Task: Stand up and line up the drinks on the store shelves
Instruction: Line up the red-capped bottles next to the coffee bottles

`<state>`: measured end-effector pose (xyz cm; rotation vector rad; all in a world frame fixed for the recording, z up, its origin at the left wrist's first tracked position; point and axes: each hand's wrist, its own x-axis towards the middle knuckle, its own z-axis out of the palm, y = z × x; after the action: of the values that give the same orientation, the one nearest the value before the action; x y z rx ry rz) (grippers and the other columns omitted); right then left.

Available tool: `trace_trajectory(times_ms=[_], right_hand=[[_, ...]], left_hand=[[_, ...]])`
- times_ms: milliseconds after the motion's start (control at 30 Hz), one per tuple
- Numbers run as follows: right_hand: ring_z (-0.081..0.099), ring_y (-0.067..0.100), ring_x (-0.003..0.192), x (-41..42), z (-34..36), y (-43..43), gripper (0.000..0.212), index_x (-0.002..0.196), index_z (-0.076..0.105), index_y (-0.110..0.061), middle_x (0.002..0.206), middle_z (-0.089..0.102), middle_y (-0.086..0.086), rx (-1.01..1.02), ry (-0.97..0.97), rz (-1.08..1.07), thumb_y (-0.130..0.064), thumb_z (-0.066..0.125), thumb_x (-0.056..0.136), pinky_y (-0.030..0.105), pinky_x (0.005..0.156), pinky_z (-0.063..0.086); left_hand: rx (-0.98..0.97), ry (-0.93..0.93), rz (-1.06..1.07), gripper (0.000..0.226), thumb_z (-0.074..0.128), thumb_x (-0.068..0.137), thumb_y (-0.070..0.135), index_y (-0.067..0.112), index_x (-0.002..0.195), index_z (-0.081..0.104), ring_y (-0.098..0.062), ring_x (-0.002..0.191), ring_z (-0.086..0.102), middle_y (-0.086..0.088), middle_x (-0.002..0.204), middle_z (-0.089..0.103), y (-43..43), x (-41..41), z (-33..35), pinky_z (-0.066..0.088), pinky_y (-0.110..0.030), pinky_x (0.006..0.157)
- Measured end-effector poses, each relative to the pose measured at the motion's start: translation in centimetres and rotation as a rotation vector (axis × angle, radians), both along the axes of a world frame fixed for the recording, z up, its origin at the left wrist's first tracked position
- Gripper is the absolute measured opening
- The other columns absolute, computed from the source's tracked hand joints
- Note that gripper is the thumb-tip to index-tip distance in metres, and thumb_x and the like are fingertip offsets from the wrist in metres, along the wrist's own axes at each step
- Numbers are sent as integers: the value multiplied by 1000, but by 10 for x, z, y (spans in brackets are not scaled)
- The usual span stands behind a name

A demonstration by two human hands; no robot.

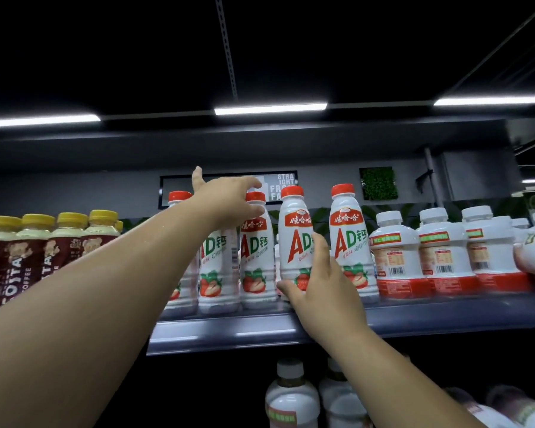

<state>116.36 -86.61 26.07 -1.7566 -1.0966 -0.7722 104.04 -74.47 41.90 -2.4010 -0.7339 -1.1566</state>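
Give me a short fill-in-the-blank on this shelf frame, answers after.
1. The AD bottles on the upper shelf have ___ caps.
2. The coffee bottles at far left have ___ caps.
3. The squat bottles at right have ___ caps.
4. The right hand grips one AD bottle, which is ___, not lying down.
Missing words: red; yellow; white; upright.

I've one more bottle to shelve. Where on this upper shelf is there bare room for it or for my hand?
Bare: the shelf front strip before the AD bottles and white-capped bottles, and the air above the caps, where the left hand reaches. Crowded: the rows stand almost shoulder to shoulder; the right hand grips one AD bottle.
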Motion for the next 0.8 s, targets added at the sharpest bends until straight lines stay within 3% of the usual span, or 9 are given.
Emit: trace_trajectory(times_ms=[267,400,600,800], right_hand=[[51,24,121,-6,0,0,88,156,-3,-31,142,42,2,-60,-38,-78,-59,53,94,39,92,49],[53,24,117,-7,-1,2,86,154,-3,-33,139,44,2,-57,-49,-97,-57,53,95,41,90,53],[52,23,114,-5,-3,3,83,156,-2,-33,139,43,2,-34,-75,-81,-54,52,96,40,89,52],[51,21,114,-4,-5,3,81,157,0,-34,138,43,1,-11,-84,-62,-53,52,97,37,89,51]], left_hand=[[-48,-98,11,33,38,100,53,35,116,62,-21,108,63,11,92,69,1,8,3,-8,-62,116],[-28,-127,34,34,42,97,59,30,103,60,-18,93,64,9,81,67,-2,14,3,-9,-61,116],[18,-143,43,37,39,96,60,29,107,55,-22,90,64,6,79,66,1,23,6,13,-55,113],[47,-116,5,34,34,99,57,34,111,55,-20,97,60,8,85,66,-3,21,6,17,-49,105]])
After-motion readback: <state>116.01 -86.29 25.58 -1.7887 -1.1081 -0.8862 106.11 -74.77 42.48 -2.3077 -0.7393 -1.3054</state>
